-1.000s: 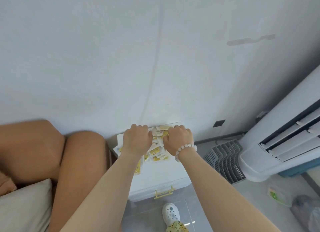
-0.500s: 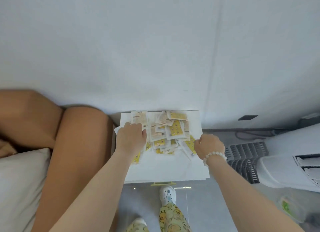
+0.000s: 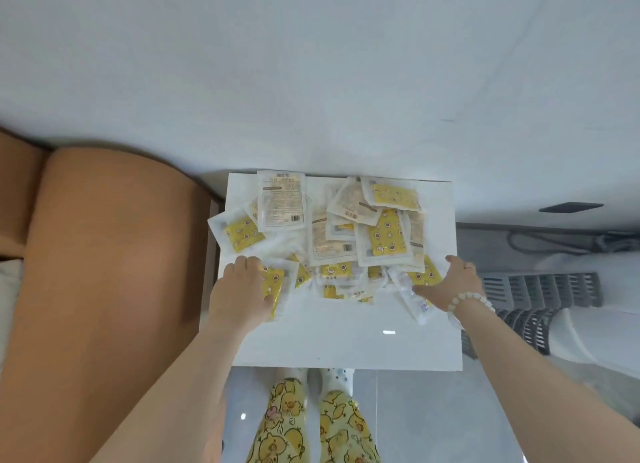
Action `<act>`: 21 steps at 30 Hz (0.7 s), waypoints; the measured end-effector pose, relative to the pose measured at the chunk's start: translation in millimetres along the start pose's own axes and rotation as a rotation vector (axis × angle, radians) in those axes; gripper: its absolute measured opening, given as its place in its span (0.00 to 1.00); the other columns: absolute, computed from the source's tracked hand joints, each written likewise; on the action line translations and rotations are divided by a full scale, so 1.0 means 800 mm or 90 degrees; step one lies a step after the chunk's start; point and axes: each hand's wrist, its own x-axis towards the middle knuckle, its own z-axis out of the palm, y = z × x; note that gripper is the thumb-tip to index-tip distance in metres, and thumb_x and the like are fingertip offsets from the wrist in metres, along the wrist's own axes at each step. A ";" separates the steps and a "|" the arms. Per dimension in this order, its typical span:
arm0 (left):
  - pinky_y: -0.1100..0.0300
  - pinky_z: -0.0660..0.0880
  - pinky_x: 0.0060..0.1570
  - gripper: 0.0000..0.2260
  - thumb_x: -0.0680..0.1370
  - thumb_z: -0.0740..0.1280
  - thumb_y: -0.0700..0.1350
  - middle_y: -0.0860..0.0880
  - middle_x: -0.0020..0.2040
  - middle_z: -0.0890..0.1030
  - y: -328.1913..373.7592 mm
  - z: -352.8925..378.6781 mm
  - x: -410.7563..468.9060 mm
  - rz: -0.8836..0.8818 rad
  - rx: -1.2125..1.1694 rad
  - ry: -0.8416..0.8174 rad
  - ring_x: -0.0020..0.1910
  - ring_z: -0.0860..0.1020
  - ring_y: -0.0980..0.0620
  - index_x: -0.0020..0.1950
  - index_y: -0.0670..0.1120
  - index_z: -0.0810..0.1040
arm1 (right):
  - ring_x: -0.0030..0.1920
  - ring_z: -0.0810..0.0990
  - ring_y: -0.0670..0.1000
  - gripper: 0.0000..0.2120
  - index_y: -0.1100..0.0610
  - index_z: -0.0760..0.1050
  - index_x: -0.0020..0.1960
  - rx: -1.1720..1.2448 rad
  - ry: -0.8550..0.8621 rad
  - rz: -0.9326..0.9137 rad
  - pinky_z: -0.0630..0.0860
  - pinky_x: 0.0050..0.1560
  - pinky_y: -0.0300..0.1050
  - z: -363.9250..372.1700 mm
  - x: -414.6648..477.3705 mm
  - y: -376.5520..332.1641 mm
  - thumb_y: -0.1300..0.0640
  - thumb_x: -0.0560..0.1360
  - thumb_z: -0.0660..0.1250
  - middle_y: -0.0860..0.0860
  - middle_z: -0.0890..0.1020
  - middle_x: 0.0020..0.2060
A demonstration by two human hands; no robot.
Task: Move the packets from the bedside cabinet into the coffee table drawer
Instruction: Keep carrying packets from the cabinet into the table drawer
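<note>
Filling the left side is a brown headboard (image 3: 104,272), set against the pale wall (image 3: 311,64). Just beside it stands the white cabinet (image 3: 346,345), with the packets (image 3: 346,227) heaped loosely over the back half of its top, some yellow side up and some showing printed white backs. One packet juts over the left edge.

The left hand (image 3: 242,291) lies on a yellow packet at the pile's near left corner, back of the hand up. Its fingers (image 3: 242,262) are close together and bent down onto the packets, with the tips hidden, so I cannot tell whether they grip or only press.

The right hand (image 3: 450,282) is at the pile's right edge with the palm turned toward it. Its fingers (image 3: 453,260) are straight and together and the thumb is spread wide, touching a clear packet. It wears a bead bracelet (image 3: 467,300) and a ring (image 3: 470,265). Right of the cabinet, on the floor, is a grey grille (image 3: 540,289).
</note>
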 end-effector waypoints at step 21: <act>0.56 0.68 0.57 0.41 0.66 0.77 0.47 0.44 0.64 0.65 0.015 0.070 0.042 -0.105 -0.185 -0.005 0.63 0.65 0.44 0.73 0.44 0.58 | 0.46 0.78 0.53 0.29 0.60 0.74 0.55 0.274 -0.023 0.125 0.76 0.47 0.49 0.088 0.017 -0.002 0.47 0.62 0.78 0.55 0.78 0.50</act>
